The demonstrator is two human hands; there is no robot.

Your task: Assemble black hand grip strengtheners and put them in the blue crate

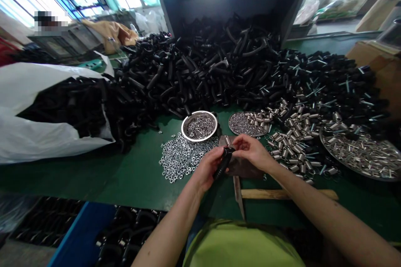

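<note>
My left hand (pixel 208 168) is closed around a black ribbed plastic handle (pixel 223 162), its thumb near the upper end. A metal coil spring (pixel 228 141) shows right at that end; whether it is joined to the handle I cannot tell. The fingers of my right hand (pixel 250 150) are pinched together against the top of the handle, and what lies between their tips is too small to make out. Beneath both hands is a dark flat plate (pixel 246 167). Close by my left hand, many loose metal nuts (pixel 177 160) are spread over the green table (pixel 131 179).
A hammer (pixel 266 194) lies in front of the plate. Behind stand a round bowl (pixel 216 122) of small metal parts and an oval tray (pixel 230 123). Loose springs (pixel 290 142) and a large tray of pins (pixel 360 152) are right. Black handles (pixel 194 66) heap up before a grey bin (pixel 232 4).
</note>
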